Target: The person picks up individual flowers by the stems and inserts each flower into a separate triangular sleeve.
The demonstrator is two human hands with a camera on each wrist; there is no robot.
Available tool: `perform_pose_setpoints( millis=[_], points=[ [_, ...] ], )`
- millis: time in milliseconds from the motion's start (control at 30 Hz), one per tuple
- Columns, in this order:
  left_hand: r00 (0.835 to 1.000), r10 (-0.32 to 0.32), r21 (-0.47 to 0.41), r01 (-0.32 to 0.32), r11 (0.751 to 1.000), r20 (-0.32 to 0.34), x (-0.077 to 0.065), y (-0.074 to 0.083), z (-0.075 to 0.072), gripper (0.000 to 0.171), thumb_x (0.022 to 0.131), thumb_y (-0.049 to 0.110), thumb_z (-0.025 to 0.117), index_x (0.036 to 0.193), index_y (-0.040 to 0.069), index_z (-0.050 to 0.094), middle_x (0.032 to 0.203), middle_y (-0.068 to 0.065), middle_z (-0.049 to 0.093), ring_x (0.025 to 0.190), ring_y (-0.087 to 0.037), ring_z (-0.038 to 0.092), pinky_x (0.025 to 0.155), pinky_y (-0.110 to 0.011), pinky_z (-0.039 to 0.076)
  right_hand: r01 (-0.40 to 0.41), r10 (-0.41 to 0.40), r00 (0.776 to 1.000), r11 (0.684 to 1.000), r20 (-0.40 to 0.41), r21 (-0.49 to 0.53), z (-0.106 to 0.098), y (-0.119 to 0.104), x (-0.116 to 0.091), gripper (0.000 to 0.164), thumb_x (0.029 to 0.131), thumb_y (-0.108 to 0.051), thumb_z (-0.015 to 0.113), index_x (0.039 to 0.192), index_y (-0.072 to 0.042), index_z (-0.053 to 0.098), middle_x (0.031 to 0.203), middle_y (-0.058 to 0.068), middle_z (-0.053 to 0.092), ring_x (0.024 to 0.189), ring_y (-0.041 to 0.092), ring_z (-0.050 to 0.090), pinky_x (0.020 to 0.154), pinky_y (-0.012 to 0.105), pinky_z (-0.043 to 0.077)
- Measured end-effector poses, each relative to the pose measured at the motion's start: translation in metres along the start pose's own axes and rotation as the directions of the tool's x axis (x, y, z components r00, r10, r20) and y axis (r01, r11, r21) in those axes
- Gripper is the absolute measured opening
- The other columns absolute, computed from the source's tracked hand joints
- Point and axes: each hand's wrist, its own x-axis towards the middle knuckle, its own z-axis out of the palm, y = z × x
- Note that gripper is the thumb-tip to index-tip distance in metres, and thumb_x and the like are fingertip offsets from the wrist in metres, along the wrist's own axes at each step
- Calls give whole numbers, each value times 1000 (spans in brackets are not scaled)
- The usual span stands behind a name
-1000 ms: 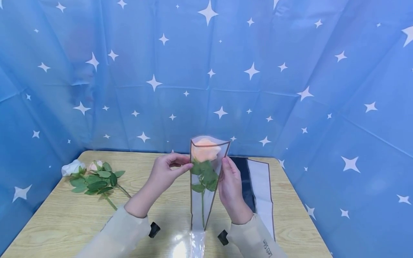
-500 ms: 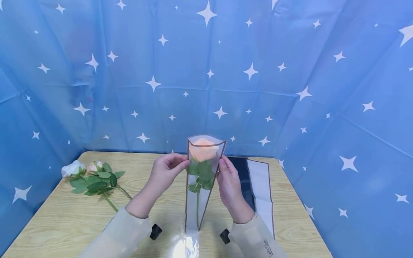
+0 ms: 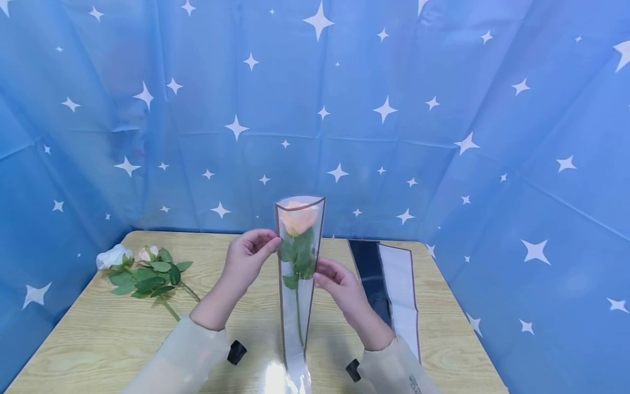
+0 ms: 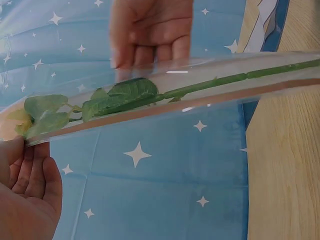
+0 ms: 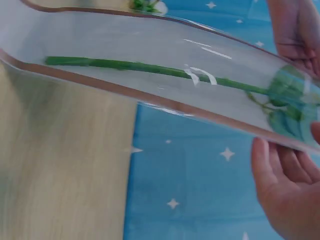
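A peach rose [image 3: 299, 219] with green leaves and a long stem [image 5: 150, 68] stands inside a clear-fronted flower sleeve [image 3: 290, 306] with brown edging. The sleeve is held nearly upright over the table, its clear tail hanging toward the front. My left hand [image 3: 248, 257] pinches the sleeve's left edge just below the bloom. Lower down on the opposite edge, beside the leaves, my right hand [image 3: 344, 290] holds the sleeve between thumb and fingers. In the right wrist view the cut end of the stem shows well above the sleeve's narrow end.
On the left of the wooden table [image 3: 98, 339] lie a white rose [image 3: 114, 256] and a pale pink rose [image 3: 147, 253], stems toward me. A flat dark and white sleeve [image 3: 401, 290] lies at the right. Blue star-patterned cloth [image 3: 315, 109] hangs behind and at both sides.
The sleeve with the rose has shifted left and slightly up, turning narrower toward the camera. My right hand has slid from near its top corner down to mid-edge; the left still pinches its edge.
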Motion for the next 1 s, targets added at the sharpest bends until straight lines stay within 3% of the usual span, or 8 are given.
perform_pose_setpoints(
  millis=[133, 300, 433, 667, 833, 1000],
  points=[
    [1000, -6, -23, 6, 1000, -6, 2, -3, -1, 20, 88, 17, 67, 96, -1, 67, 78, 4, 64, 71, -9, 57, 63, -21, 49, -62, 66, 997, 991, 31, -117, -1, 11, -1, 35, 92, -12, 62, 122, 5, 57, 111, 17, 65, 89, 7, 63, 84, 30, 54],
    [1000, -9, -39, 8, 999, -22, 6, -3, -2, 19, 87, 16, 68, 96, -2, 67, 79, 5, 65, 71, -8, 58, 64, -23, 50, -41, 38, 999, 982, -18, -183, -1, 16, -3, 26, 89, -12, 66, 107, 7, 64, 98, 18, 68, 78, 7, 62, 77, 25, 54],
    [999, -20, -61, 17, 998, -44, 9, -4, -4, 21, 86, 14, 69, 100, -2, 67, 81, 6, 67, 74, -7, 60, 66, -20, 51, -37, 22, 997, 972, -68, -231, 0, 16, -4, 22, 87, -15, 68, 101, 2, 68, 91, 15, 69, 76, 9, 63, 76, 27, 56],
    [998, -46, -116, 40, 992, -52, 17, -4, -7, 26, 88, 16, 68, 103, -5, 67, 78, 9, 68, 77, -10, 65, 75, -22, 54, -63, 32, 992, 967, -125, -247, 0, 16, -3, 16, 86, -11, 69, 98, 0, 71, 88, 14, 71, 72, 7, 63, 73, 26, 55],
    [996, -62, -119, 55, 991, -57, 19, 0, -7, 28, 88, 17, 68, 103, -6, 67, 78, 10, 68, 80, -14, 65, 75, -23, 55, -72, 43, 990, 971, -132, -227, 1, 15, -3, 15, 87, -8, 67, 98, 2, 70, 89, 16, 70, 73, 9, 63, 76, 35, 56],
    [998, -42, -118, 35, 992, -54, 18, 5, -7, 26, 88, 17, 68, 102, -5, 67, 80, 11, 68, 80, -12, 65, 76, -24, 55, -47, 12, 989, 969, -146, -241, 1, 11, -4, 16, 86, -14, 70, 97, -3, 72, 87, 12, 71, 73, 8, 64, 71, 24, 55]
  ],
)
